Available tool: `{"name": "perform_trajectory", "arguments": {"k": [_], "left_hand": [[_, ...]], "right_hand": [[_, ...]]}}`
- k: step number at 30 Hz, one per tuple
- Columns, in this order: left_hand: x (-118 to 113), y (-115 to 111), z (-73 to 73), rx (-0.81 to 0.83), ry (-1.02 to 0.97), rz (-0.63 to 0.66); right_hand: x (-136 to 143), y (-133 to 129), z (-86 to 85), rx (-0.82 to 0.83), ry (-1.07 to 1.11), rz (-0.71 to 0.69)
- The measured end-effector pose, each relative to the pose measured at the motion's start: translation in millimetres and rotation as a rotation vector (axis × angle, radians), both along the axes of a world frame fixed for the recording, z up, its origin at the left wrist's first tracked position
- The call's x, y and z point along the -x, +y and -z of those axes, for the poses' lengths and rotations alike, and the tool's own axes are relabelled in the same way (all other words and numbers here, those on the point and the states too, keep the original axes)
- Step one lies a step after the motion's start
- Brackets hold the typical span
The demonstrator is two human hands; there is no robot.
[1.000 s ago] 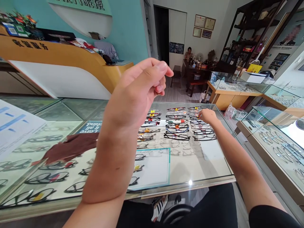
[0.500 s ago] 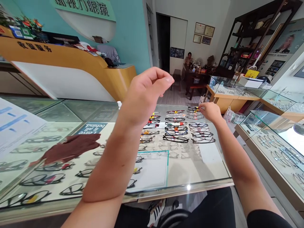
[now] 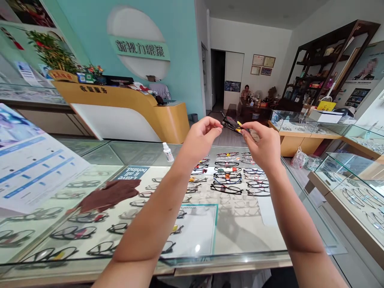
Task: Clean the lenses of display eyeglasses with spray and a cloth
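Note:
Above the far part of the glass counter (image 3: 240,236), a dark pair of glasses (image 3: 231,125) with a yellow tag is held up between my hands. My right hand (image 3: 262,146) pinches its right side. The fingertips of my left hand (image 3: 201,138) are closed on its left end. Below them, rows of glasses (image 3: 226,189) lie on the counter, in columns at the middle and right. Part of the column on the left is hidden behind my left forearm.
A small white bottle (image 3: 168,153) stands at the counter's far edge. A brown cloth (image 3: 109,195) lies on the left, beside a printed sheet (image 3: 33,164). More glass display cases (image 3: 354,200) are on the right. A person (image 3: 246,93) sits at the back.
My right hand has lifted the glasses off the far end of the right column. My left hand has come to their other side and closed on it. The view has tilted up.

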State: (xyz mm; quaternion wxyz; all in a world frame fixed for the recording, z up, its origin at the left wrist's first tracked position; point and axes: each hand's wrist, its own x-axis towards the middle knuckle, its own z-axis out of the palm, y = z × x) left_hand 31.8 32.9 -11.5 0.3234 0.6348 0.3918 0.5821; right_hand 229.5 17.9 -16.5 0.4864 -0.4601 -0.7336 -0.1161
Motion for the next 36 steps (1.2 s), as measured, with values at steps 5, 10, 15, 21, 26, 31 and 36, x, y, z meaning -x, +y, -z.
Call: {"name": "perform_trajectory", "arguments": {"k": [5, 10, 15, 21, 26, 31, 36], "left_hand": [[-2, 0, -0.2, 0.170, -0.078, 0.330], [3, 5, -2.0, 0.461, -0.305, 0.602], [6, 4, -5.7, 0.617, -0.314, 0.736], [5, -3, -5.8, 0.533, -0.207, 0.708], [0, -4, -2.4, 0.256, -0.004, 0.616], [-9, -4, 2.0, -0.050, 0.020, 0.346], [-12, -6, 7.9, -0.150, 0.072, 0.204]], "right_hand": [[-1, 3, 6.0, -0.183, -0.051, 0.039], [0, 7, 6.8, -0.387, -0.154, 0.089], [1, 4, 5.5, -0.466, -0.246, 0.072], [3, -5, 2.3, -0.258, -0.199, 0.021], [5, -2, 5.1, -0.230, -0.178, -0.012], [9, 0, 10.1, -0.183, 0.133, -0.058], [12, 2, 4.6, 0.184, 0.534, -0.450]]}}
